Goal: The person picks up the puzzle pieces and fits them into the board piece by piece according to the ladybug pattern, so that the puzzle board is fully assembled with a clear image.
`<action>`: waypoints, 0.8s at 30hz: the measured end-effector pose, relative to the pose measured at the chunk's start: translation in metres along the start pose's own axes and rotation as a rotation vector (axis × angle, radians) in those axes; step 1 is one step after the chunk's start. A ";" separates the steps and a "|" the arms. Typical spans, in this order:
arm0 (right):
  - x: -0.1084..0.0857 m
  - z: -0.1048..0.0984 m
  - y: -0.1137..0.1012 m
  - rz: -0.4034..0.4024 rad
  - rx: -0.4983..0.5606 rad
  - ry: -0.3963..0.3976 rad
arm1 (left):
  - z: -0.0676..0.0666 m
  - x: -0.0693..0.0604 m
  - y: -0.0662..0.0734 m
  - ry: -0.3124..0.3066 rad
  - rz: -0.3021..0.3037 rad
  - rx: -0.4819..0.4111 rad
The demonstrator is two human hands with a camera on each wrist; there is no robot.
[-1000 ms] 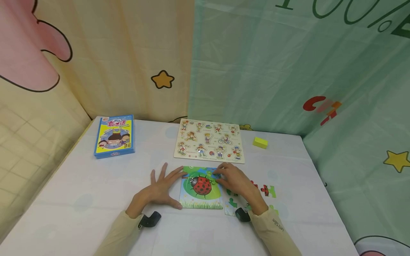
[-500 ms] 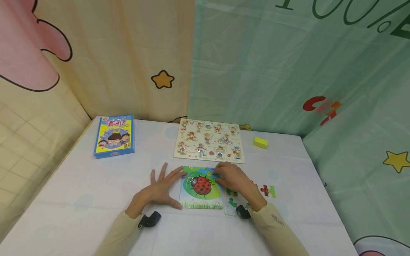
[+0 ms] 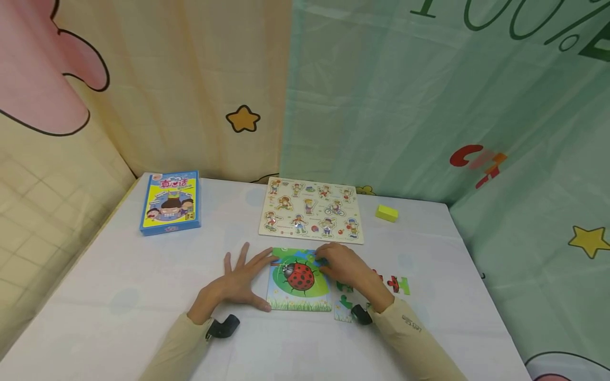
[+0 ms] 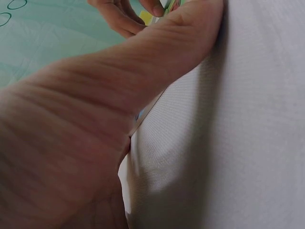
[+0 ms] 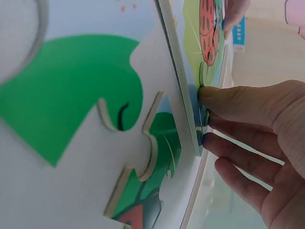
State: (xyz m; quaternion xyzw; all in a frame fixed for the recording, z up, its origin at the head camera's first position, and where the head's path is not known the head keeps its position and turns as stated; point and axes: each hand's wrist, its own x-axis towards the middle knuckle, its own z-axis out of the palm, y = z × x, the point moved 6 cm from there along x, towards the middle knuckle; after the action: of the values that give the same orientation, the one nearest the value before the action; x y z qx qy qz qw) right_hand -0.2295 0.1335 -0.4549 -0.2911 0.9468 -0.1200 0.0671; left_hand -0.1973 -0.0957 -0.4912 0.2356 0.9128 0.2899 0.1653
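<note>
A ladybug jigsaw puzzle (image 3: pixel 299 301) lies flat on the white table in the head view. My left hand (image 3: pixel 236 281) rests at its left side, fingers spread, with thumb and forefinger touching the edge. Over the upper right corner, my right hand (image 3: pixel 344 263) pinches a puzzle piece between thumb and fingertips. The right wrist view shows the thumb (image 5: pixel 228 101) on this small piece, which is mostly covered. Its raised green edge stands a little above the board. Loose puzzle pieces (image 3: pixel 345 302) with green, red and black print lie right of the puzzle, partly under the right forearm.
Behind the puzzle lies a wooden board (image 3: pixel 311 210) with cartoon figures. A blue and yellow card box (image 3: pixel 170 203) sits at the back left, and a yellow block (image 3: pixel 387 212) at the back right. Printed curtains (image 3: pixel 362 116) hang behind the table.
My right hand has edged slightly left along the puzzle's upper right corner, still pinching. The left hand stays in place.
</note>
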 end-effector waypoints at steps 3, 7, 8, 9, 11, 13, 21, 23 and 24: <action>-0.001 0.000 0.000 0.012 0.002 0.000 | 0.000 0.000 0.000 -0.006 -0.004 0.009; -0.003 0.000 0.002 0.023 0.019 0.000 | 0.000 0.002 0.001 -0.011 -0.005 0.009; -0.003 0.000 0.003 0.021 0.023 -0.005 | 0.001 0.002 0.001 -0.012 -0.006 0.008; -0.004 0.000 0.004 0.019 0.031 -0.009 | 0.001 0.002 0.002 -0.012 -0.007 0.006; -0.006 0.001 0.007 0.010 0.036 -0.020 | 0.001 0.002 0.002 -0.013 -0.007 0.002; -0.010 0.001 0.012 0.006 0.043 -0.026 | 0.002 0.002 0.002 -0.017 -0.013 0.005; -0.038 -0.008 0.028 0.025 0.082 0.025 | 0.002 0.002 0.002 -0.021 -0.013 0.008; -0.044 -0.008 0.031 0.037 0.085 0.021 | 0.001 0.001 0.001 -0.019 -0.013 0.010; -0.047 -0.008 0.033 0.048 0.088 0.015 | 0.001 0.001 0.001 -0.017 -0.012 0.011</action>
State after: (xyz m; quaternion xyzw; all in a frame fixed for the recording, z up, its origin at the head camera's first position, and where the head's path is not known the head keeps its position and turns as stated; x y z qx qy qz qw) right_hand -0.2097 0.1880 -0.4531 -0.2642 0.9478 -0.1619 0.0754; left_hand -0.1977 -0.0941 -0.4918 0.2335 0.9143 0.2820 0.1733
